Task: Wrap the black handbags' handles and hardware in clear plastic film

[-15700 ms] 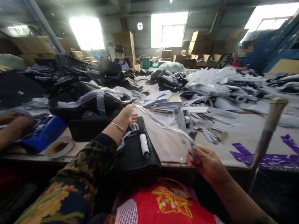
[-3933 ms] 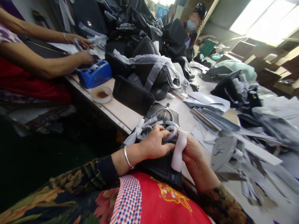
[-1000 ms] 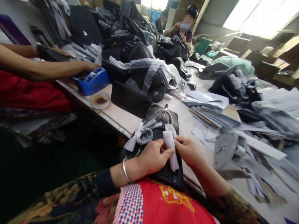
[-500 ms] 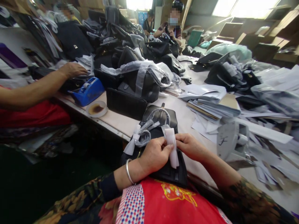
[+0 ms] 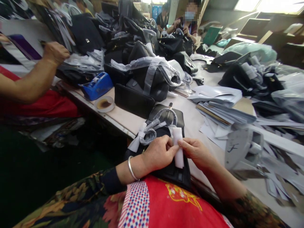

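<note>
A black bag [image 5: 167,169] lies at the table's front edge, against my red apron. Over it, my left hand [image 5: 160,153] pinches a strip of white foam wrap [image 5: 178,155] between thumb and fingers. My right hand [image 5: 196,152] grips the same strip from the other side. The strip looks folded round something on the bag, which is hidden inside. A second white wrap [image 5: 138,138] is fixed beside a coiled, plastic-covered strap [image 5: 149,136] on the bag's left. The bag's handle [image 5: 175,117], covered in clear plastic, arches at its top.
A blue tape dispenser [image 5: 97,86] and a tape roll [image 5: 104,104] stand to the left. A white dispenser [image 5: 239,152] and stacked papers [image 5: 220,104] lie right. Black bags [image 5: 147,79] pile up behind. A co-worker's arm [image 5: 35,76] reaches in at left.
My view has shifted left and down slightly. My right fingers now pinch the foam's front, and the strip looks more tightly folded. The co-worker's hand has drawn back leftward, off the plastic-covered pieces.
</note>
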`<state>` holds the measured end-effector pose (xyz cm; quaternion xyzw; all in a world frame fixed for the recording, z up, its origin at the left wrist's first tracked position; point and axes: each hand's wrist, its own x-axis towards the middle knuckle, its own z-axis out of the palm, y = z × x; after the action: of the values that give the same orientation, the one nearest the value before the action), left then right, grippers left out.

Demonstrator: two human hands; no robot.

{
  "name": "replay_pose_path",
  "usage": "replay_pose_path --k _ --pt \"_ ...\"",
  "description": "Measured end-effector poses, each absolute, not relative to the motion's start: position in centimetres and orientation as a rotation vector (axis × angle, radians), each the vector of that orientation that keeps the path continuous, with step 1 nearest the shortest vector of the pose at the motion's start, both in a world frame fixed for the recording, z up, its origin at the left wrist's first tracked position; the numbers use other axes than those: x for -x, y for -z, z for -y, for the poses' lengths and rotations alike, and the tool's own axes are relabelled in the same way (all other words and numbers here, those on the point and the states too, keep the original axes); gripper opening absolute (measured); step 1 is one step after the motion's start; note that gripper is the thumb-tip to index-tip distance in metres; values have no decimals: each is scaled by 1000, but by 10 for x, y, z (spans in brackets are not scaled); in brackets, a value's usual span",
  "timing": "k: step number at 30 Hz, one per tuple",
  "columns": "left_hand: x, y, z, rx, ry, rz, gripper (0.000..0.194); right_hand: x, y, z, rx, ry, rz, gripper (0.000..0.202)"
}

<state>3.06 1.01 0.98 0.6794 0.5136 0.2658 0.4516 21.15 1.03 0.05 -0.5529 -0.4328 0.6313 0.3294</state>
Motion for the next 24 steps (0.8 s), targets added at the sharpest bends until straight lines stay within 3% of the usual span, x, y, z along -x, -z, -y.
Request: replay_pose_path --k 7,13,19,24 --pt "-24 -20 -11 -851 -322 -1044 38 -213 5 -2 1424 -1684 1041 50" --pt "-35 -16 -10 -574 -417 -833 36 -207 6 1 1483 -1506 1218 50" --pt "-54 -19 -3 -597 -615 -937 39 -197 3 8 1564 -1128 1393 46" --pt "-38 -16 -10 -721 -497 -807 43 -194 4 13 1548 -1010 1483 44"
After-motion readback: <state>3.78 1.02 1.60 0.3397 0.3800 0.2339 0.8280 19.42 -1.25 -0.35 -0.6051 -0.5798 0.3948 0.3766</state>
